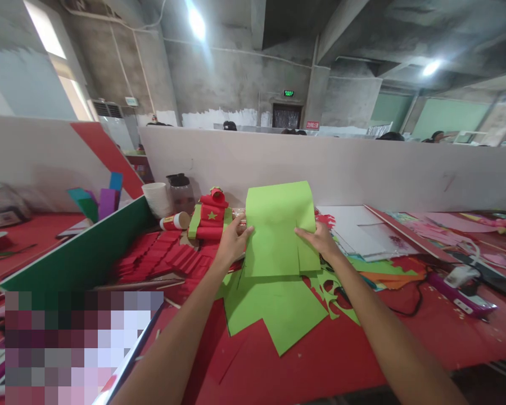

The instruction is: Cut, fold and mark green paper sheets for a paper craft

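Red strips: left of centre, a pile of narrow flat red paper strips (152, 256) lies on the red worktop (341, 354); this cutting looks done.
Starred piece: just right of the strips, a stacked red-and-green paper piece with a pale star (212, 215) appears already put together.
Left hand: near the centre of the frame, the person's left hand (235, 236) grips the left edge of the raised sheet, thumb in front.
Raised sheet: the lime-green rectangular paper sheet (276, 236) is between the two hands at the centre of the frame, touching both; its top curves over and a second layer shows at lower right. It seems partway through handling, bent but not creased flat.
Lower paper: directly below it, at lower centre, flat angular lime-green paper (278, 315) lies on the worktop, touched by neither hand.
Right hand: right of centre, the right hand (320, 239) pinches the sheet's right side, thumb on the front face.
Offcuts: below the right hand, lime-green paper scraps with rounded holes (331, 292) suggest some shapes are cut; how many remain cannot be told.
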`<act>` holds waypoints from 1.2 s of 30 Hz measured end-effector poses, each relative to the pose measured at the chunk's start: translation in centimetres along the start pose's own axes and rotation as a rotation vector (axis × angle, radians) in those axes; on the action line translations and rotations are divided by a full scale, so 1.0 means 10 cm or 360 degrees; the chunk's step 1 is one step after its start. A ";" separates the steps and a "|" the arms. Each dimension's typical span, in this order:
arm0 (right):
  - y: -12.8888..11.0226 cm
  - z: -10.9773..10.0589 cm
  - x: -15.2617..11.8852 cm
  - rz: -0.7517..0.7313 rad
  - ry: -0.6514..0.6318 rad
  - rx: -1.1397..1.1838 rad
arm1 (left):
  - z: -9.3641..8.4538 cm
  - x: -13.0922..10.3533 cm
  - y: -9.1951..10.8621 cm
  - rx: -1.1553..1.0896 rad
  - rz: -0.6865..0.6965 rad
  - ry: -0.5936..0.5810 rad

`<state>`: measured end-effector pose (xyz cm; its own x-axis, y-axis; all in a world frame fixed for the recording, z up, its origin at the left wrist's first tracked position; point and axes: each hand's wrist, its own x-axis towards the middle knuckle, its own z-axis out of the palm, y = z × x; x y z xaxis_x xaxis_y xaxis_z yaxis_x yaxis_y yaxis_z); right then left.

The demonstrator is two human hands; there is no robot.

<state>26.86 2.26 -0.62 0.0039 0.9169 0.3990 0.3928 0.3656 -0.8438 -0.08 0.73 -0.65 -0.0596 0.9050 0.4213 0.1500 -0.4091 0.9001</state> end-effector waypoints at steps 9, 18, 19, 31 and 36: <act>-0.10 0.02 -0.03 -0.0053 -0.0073 0.0201 | -0.01 0.00 -0.04 0.0045 -0.0038 0.0044; -0.15 0.04 -0.08 -0.0122 0.0008 0.0178 | 0.02 -0.02 0.06 -0.0039 0.0062 -0.0013; -0.16 0.05 -0.08 -0.0127 0.0023 0.0189 | 0.03 -0.03 0.07 -0.0091 0.0055 -0.0050; -0.21 0.11 -0.10 -0.0168 0.0120 0.0252 | 0.15 -0.09 0.11 -0.0022 0.0135 -0.0042; -0.24 0.11 -0.10 -0.0206 0.0121 0.0183 | 0.13 -0.07 0.07 0.0015 0.0101 0.0012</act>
<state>24.94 0.69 0.64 0.0314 0.8477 0.5295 0.2870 0.4998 -0.8172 1.36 0.00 -0.43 -0.0571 0.8762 0.4786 0.1629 -0.4648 0.8703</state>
